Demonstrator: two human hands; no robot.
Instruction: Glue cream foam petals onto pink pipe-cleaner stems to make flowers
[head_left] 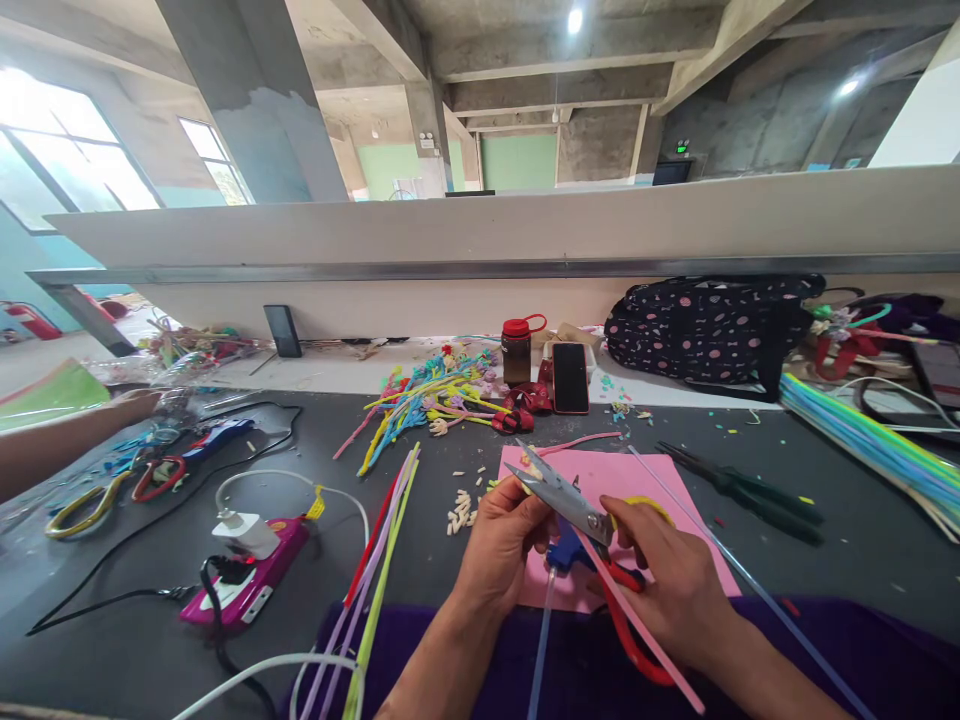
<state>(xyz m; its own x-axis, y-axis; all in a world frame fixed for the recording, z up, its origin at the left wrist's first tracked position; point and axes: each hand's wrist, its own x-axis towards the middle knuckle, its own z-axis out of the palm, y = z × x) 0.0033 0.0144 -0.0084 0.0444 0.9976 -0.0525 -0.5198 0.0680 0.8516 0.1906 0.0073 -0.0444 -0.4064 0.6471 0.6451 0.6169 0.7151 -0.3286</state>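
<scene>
My right hand (671, 570) is closed round a pair of scissors (566, 497) with red and yellow handles. The blades point up and left, slightly parted, over my left hand. Fingers and thumb of my left hand (499, 540) are pinched together by the blades; what they hold is mostly hidden. A pink pipe cleaner (645, 630) slants from beneath the scissors past my right hand toward the lower right. Below the hands, a blue glue gun (566, 553) with a clear glue stick (544, 640) in it lies partly covered on a pink sheet (660, 470).
Small cream pieces (460, 515) lie left of the sheet. Pipe cleaners (382, 570), a magenta power strip (251, 575), pliers (750, 490), a phone (570, 378), a bottle (516, 355) and a bag (697, 330) surround it. Another person's arm (67, 440) reaches in at left.
</scene>
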